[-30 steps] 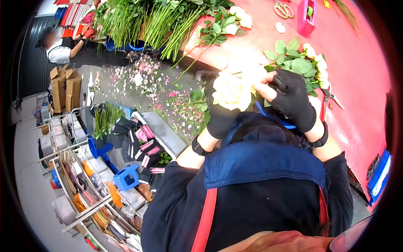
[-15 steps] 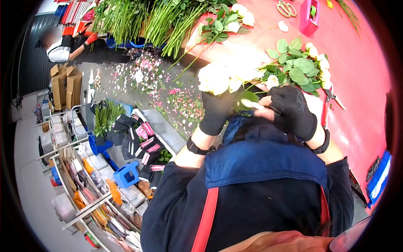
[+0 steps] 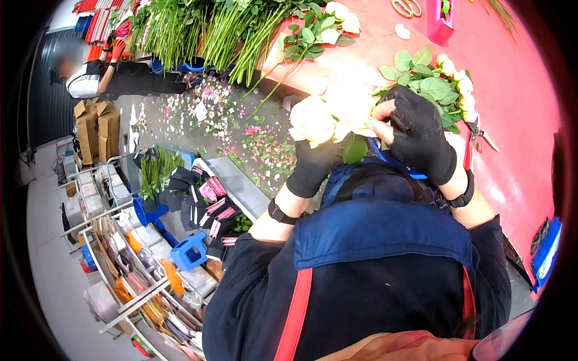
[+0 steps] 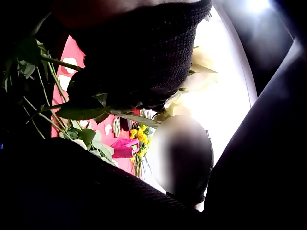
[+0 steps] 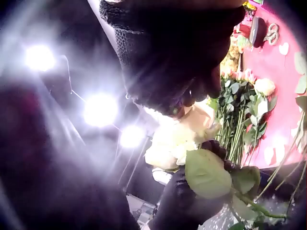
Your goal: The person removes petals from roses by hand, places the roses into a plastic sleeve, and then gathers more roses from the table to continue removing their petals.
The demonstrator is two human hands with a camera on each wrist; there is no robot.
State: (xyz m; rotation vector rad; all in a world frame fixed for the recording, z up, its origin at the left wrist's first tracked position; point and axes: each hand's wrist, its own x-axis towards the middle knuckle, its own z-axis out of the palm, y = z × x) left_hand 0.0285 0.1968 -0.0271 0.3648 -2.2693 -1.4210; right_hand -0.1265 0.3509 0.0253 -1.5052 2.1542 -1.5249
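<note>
In the head view my left hand [image 3: 316,165], in a black fingerless glove, grips cream-white roses [image 3: 313,120] just under their blooms. A green leaf [image 3: 355,149] hangs below the flowers, and shows large in front of the left hand in the right wrist view. My right hand [image 3: 418,132], gloved alike, has thumb and fingers pinching the outer petals of the right-hand bloom, which glare partly washes out. Up close in the right wrist view, its fingertips meet the pale rose [image 5: 175,141]. The left wrist view shows stems and leaves [image 4: 84,110] beside the dark glove.
Trimmed white roses [image 3: 463,90] lie on the red table [image 3: 512,144] beside pruning shears [image 3: 475,141]. Farther back are scissors [image 3: 406,7], a pink tape dispenser [image 3: 441,24] and bundled stems [image 3: 241,48]. Petals litter the floor [image 3: 208,114]. Another person [image 3: 84,78] works at far left.
Half a second ago my right hand was lower, pinching a loose white petal; now it is back up at a bloom and that petal is gone from it. The left hand has turned the roses.
</note>
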